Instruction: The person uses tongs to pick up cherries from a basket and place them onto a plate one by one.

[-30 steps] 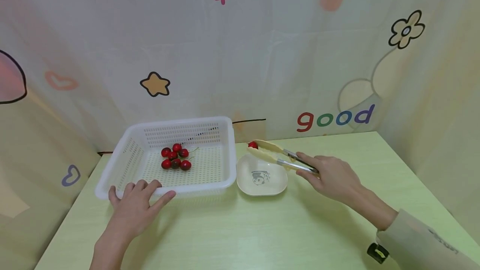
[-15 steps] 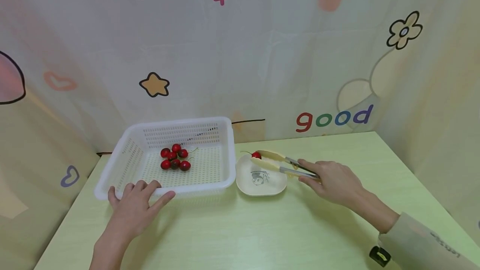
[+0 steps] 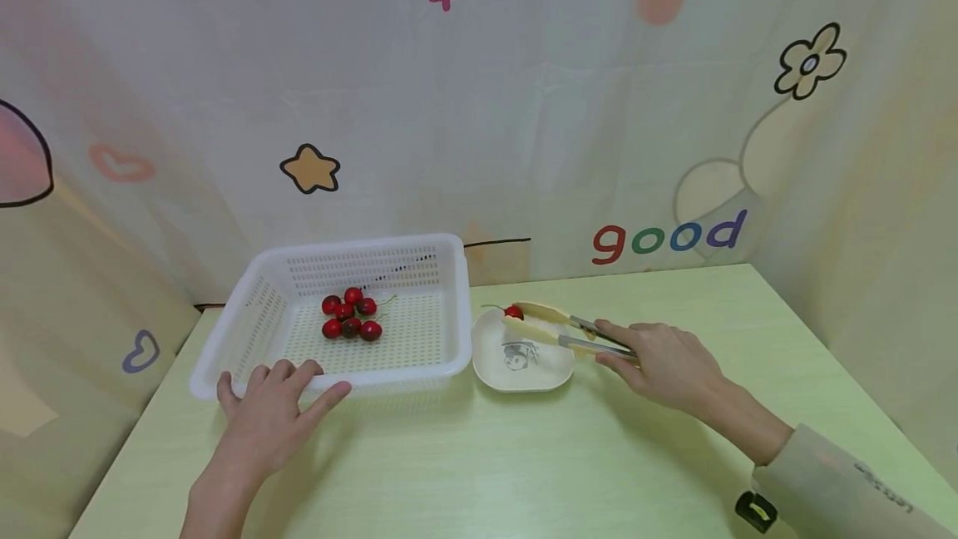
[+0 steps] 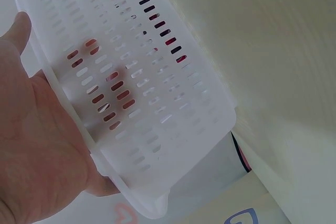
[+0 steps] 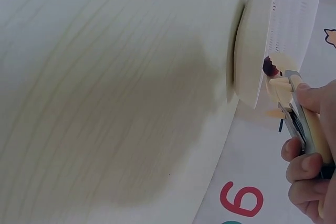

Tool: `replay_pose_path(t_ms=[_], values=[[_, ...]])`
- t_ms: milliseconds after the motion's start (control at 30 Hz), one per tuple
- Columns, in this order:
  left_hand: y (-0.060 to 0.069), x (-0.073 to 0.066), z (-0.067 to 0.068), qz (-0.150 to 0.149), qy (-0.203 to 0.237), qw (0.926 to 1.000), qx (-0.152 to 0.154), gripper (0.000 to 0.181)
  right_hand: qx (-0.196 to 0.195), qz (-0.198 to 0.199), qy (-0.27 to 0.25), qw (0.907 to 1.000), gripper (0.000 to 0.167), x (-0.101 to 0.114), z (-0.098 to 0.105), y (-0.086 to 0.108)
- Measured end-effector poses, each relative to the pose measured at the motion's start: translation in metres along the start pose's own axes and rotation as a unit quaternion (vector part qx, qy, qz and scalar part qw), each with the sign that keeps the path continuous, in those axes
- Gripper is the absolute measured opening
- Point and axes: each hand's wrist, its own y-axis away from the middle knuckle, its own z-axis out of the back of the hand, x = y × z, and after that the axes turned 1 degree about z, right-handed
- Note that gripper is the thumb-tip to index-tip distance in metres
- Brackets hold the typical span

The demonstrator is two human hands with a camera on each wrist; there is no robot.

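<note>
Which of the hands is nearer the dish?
Right: the right hand is just right of the dish, holding tongs over it; the left hand is farther left, gripping the basket.

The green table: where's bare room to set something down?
Bare tabletop lies between the left hand and right hand, in front of the panda-print dish, and right of the right hand. Crowded: around the dish, perforated basket and tongs.

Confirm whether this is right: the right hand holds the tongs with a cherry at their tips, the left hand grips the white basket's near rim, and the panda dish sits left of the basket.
One slip: in the head view, the panda dish sits right of the white basket, not left. The right hand, tongs, cherry and left hand are as you say.
</note>
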Motion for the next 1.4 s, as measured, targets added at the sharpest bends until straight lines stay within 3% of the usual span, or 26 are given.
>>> replay_pose_path(t_ms=[800,1400], values=[[-0.0011,0.0011,0.0002,-0.001,0.000,1.0000,-0.002,0.065,0.019,0.001,0.012,0.9998,0.046,-0.0011,0.0061,-0.0019],[0.0002,0.0008,-0.0008,-0.002,0.000,1.0000,0.002,0.065,0.010,-0.010,-0.001,0.9999,0.050,-0.0025,0.0043,-0.0056]])
